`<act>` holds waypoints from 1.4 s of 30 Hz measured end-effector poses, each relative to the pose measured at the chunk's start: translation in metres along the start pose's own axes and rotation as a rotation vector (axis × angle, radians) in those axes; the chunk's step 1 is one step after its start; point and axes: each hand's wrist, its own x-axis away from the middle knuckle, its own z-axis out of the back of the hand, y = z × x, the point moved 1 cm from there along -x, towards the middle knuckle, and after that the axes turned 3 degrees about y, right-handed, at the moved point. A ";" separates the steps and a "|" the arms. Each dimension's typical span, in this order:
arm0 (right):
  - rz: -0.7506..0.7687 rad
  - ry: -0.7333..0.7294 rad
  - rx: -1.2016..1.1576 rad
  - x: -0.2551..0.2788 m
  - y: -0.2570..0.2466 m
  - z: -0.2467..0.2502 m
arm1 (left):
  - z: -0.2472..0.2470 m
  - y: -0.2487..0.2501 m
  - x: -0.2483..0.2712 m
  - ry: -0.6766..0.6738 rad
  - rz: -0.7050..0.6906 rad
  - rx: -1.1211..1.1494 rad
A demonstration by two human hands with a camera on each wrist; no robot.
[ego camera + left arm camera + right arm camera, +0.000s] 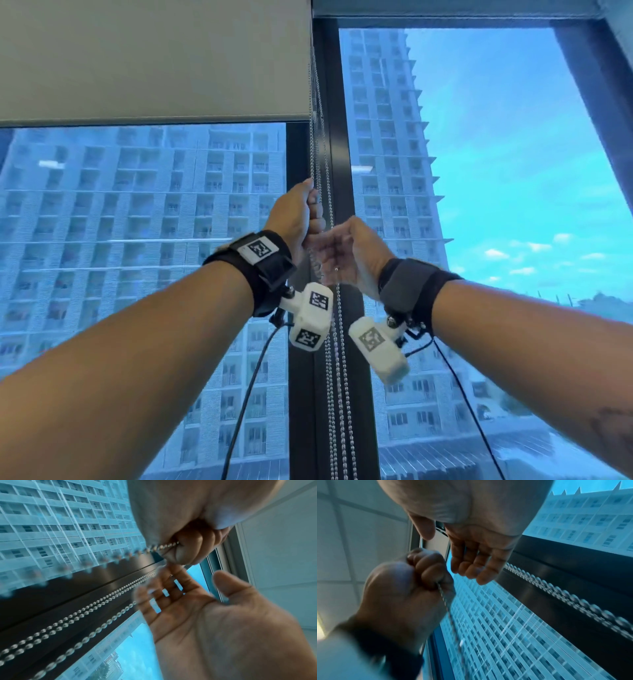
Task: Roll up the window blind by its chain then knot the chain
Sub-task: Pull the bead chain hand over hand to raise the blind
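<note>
The grey roller blind (154,61) covers the top of the left pane, its bottom bar high above my hands. Several strands of silver bead chain (331,377) hang along the dark mullion. My left hand (301,212) is a fist round one strand, which comes out below its curled fingers (188,545) as a taut chain (445,601). My right hand (342,253) is just below and to the right, blurred. Its fingers (471,563) are straight and loosely spread, close to the strands, and grip nothing I can see. The other strands (93,603) hang free.
The dark window mullion (301,394) runs straight down behind the chains. Glass panes on both sides show tower blocks and sky. The right pane has no blind drawn down. A black cable (246,394) hangs from my left wrist camera.
</note>
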 end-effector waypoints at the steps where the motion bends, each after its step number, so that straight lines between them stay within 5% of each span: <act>1: 0.013 0.005 -0.001 -0.007 -0.006 0.002 | 0.001 -0.003 0.001 0.010 -0.005 -0.011; 9: 0.080 0.168 -0.047 -0.044 -0.053 -0.012 | 0.006 -0.026 0.013 0.017 0.003 -0.051; 17: 0.067 0.079 -0.271 -0.052 -0.063 -0.042 | 0.014 -0.042 0.016 0.049 -0.009 -0.072; 24: 0.101 0.225 -0.155 -0.047 -0.059 -0.051 | 0.024 -0.051 0.023 0.025 -0.022 -0.096; 32: 0.139 0.275 -0.130 -0.040 -0.053 -0.039 | 0.046 -0.011 -0.003 -0.012 -0.048 -0.243; 42: 0.058 0.207 -0.153 -0.013 -0.042 -0.042 | 0.006 0.031 -0.025 -0.019 -0.088 -0.180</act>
